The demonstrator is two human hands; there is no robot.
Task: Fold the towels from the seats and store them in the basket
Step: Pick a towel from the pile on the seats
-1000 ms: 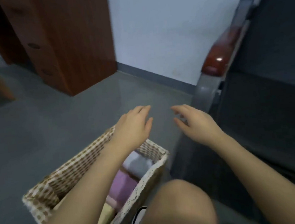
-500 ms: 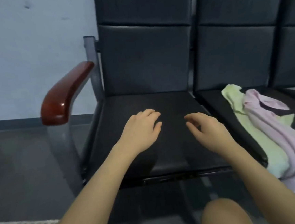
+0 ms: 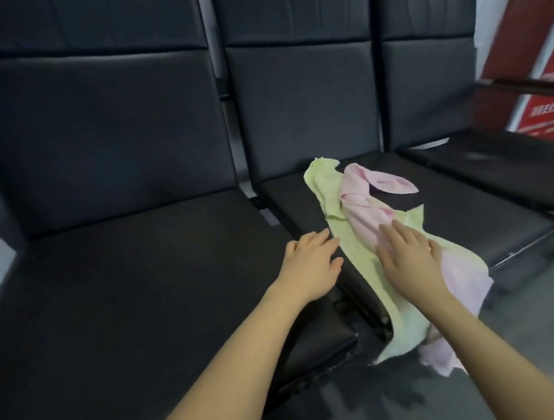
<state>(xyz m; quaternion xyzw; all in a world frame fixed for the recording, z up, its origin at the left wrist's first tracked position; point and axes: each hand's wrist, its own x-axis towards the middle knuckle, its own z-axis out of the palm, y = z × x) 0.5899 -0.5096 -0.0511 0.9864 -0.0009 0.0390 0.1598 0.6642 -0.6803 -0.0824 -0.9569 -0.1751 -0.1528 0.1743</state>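
Right hand [image 3: 407,255]: fingers straight, laid flat on the two towels at the near part of the middle seat; grip not closed, nothing pinched.
Left hand [image 3: 313,260]: fingers relaxed and spread, fingertips just beside the green towel's left edge; holding nothing; contact with the cloth not clear.
Green towel [image 3: 332,201]: underneath, running from far on the middle seat [image 3: 470,213] to the near edge and hanging off it toward the floor.
Pink towel [image 3: 365,202]: crumpled lengthwise on top of the green one, near end also draped over the seat edge.
Handling, judged: both light, soft, limp; no stiffness to hold shape, likely to slide off slick seat upholstery if tugged from the hanging end.
Where to take hold, judged: pink one first, being on top; pinch at a corner or along a short edge, one hand per corner, then lift clear so the green one stays put.
Left seat [image 3: 125,290]: bare black cushion, likely room for folding.
Basket: not in view.
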